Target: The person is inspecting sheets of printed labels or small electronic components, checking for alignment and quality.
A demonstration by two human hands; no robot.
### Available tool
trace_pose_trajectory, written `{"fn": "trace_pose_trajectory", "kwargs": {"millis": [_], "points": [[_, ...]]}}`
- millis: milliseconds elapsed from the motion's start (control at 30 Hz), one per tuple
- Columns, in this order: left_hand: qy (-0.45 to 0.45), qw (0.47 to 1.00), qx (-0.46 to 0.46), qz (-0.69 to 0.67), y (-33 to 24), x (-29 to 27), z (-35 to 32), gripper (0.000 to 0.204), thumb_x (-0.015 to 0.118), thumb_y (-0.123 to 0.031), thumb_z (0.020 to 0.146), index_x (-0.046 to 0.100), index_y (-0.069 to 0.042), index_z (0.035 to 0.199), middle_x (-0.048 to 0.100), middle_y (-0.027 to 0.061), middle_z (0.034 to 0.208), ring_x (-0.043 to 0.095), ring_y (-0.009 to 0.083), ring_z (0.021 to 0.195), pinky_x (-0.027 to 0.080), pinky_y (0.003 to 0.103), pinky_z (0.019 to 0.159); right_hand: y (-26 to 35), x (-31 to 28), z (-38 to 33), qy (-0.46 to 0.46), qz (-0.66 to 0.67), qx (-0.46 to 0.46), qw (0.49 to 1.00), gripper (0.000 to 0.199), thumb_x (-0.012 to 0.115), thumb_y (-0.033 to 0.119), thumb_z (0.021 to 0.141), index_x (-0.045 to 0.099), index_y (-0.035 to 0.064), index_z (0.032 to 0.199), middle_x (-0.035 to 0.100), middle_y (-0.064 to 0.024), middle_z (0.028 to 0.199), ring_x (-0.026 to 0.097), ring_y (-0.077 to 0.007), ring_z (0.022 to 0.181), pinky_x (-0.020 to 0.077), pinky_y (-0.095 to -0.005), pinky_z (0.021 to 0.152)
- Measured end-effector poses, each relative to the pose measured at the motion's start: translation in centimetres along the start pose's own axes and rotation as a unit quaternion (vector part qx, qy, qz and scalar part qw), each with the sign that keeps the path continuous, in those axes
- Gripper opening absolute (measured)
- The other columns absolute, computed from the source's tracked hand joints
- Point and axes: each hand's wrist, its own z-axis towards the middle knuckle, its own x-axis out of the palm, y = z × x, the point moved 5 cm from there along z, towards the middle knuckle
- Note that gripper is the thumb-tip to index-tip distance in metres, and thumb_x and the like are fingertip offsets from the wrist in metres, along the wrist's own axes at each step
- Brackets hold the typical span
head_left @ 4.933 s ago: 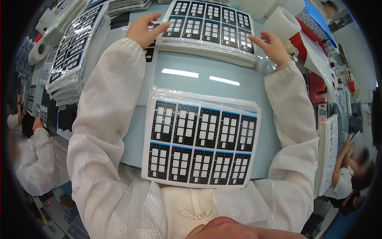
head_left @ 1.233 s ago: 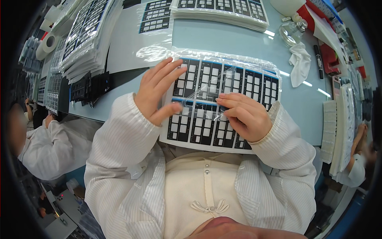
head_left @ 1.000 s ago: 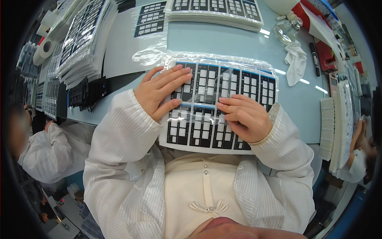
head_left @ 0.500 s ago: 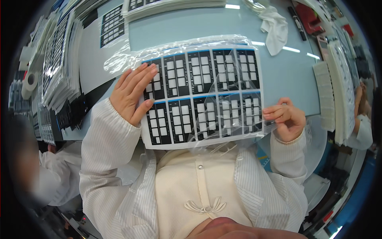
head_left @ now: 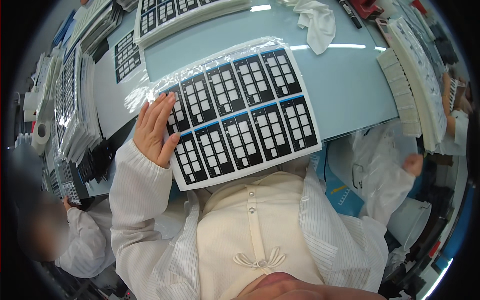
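A white sheet [head_left: 240, 167] with two rows of black, white-windowed label panels lies tilted in front of me, clear plastic wrap bunched along its far edge. My left hand [head_left: 156, 131] lies over its left edge, fingers stretched flat across the end panels and thumb spread apart. Out to the right, well away from the sheet, my right hand [head_left: 413, 164] is closed and blurred. Crumpled clear film [head_left: 372, 162] trails beside it, over a bin; exactly where the fingers grip it is hidden.
A stack of similar printed sheets [head_left: 200, 11] stands at the back, with another pile [head_left: 77, 110] at left. A white cloth [head_left: 316, 25], a black marker [head_left: 350, 14] and white strips [head_left: 400, 92] lie to the right. A translucent bin [head_left: 410, 222] stands below. Co-workers sit on both sides.
The clear film has come off the sheet's face and moved far right with my right hand. The sheet has turned counterclockwise and shifted left; my left hand stays on its edge.
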Motion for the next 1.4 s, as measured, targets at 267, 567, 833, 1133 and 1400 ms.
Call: {"fn": "trace_pose_trajectory", "kwargs": {"millis": [267,567,833,1133,1400], "points": [[-0.089,0.979,0.007,-0.183,0.0,-0.9,-0.1,0.067,0.056,-0.020,0.075,0.027,-0.001,0.132,0.038,0.0190,0.130,0.032,0.0329,0.124,0.023,0.040,0.103,23.6,-3.4,10.2,0.076,0.476,-0.053,0.874,0.011,0.040,0.012,0.080,0.045,0.0023,0.080,0.045,-0.0070,0.062,0.042,-0.0148,0.055,0.0329,-0.0264,0.058],[-0.126,0.911,0.083,-0.384,-5.2,-6.2,-0.8,0.074,0.059,-0.040,0.077,0.028,0.000,0.132,0.028,0.0204,0.136,0.031,0.0307,0.124,0.024,0.040,0.101,53.5,12.0,12.4,0.072,0.290,-0.564,0.770,0.042,0.057,0.001,0.066,0.051,-0.0028,0.107,0.056,-0.0154,0.105,0.055,-0.0270,0.099,0.0457,-0.0338,0.084],[-0.186,0.816,-0.030,-0.547,-3.3,-7.6,-7.7,0.042,0.052,-0.009,0.080,0.042,0.007,0.117,0.054,0.0115,0.097,0.053,0.0158,0.084,0.042,0.026,0.072,58.1,12.0,10.9,0.145,0.521,-0.444,0.714,0.050,0.057,-0.003,0.067,0.047,0.0014,0.116,0.055,-0.0144,0.110,0.054,-0.0266,0.102,0.0475,-0.0330,0.081],[0.101,0.692,-0.625,-0.347,7.1,-0.5,-37.6,0.021,0.057,-0.011,0.078,0.058,0.001,0.095,0.056,0.0044,0.071,0.050,0.0107,0.059,0.040,0.023,0.053,39.0,24.8,16.6,0.517,0.319,-0.032,0.794,0.027,0.067,0.009,0.075,0.054,0.0008,0.098,0.058,-0.0021,0.075,0.056,-0.0078,0.063,0.0435,-0.0186,0.056],[0.135,0.651,-0.734,-0.136,1.0,6.2,-43.9,0.019,0.054,-0.011,0.078,0.058,0.001,0.093,0.057,0.0073,0.077,0.051,0.0134,0.066,0.040,0.026,0.058,37.9,25.3,12.8,0.516,0.287,-0.015,0.807,0.043,0.077,0.014,0.066,0.049,0.0011,0.096,0.051,0.0002,0.070,0.044,-0.0024,0.053,0.0355,-0.0137,0.048]]}}
